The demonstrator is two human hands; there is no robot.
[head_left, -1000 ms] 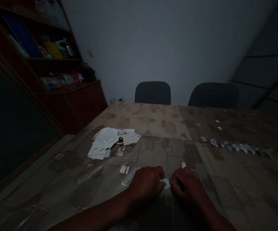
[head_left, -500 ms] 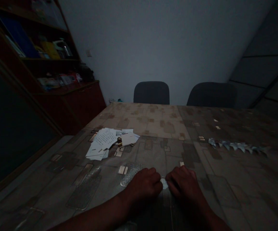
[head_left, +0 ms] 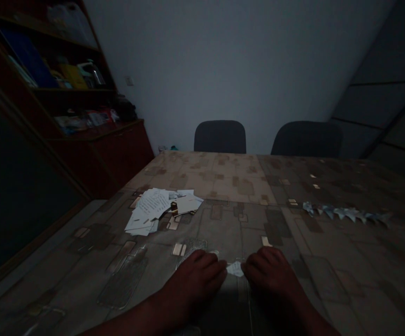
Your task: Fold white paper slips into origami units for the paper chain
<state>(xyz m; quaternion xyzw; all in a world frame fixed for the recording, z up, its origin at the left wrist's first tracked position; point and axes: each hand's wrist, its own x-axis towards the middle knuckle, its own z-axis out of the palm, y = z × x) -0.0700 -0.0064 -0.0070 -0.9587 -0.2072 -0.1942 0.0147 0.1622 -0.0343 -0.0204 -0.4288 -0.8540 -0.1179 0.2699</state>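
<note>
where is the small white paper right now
In the head view, the small white paper is low, just right of centre, between the left hand and the right hand.

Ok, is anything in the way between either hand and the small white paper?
Nothing visible: the paper is between the left hand and the right hand, each right at its edge. The pile and the folded row lie farther off, clear of both hands.

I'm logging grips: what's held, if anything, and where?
A white paper piece, apparently by its right end in the right hand; whether the left hand grips it is unclear.
</note>
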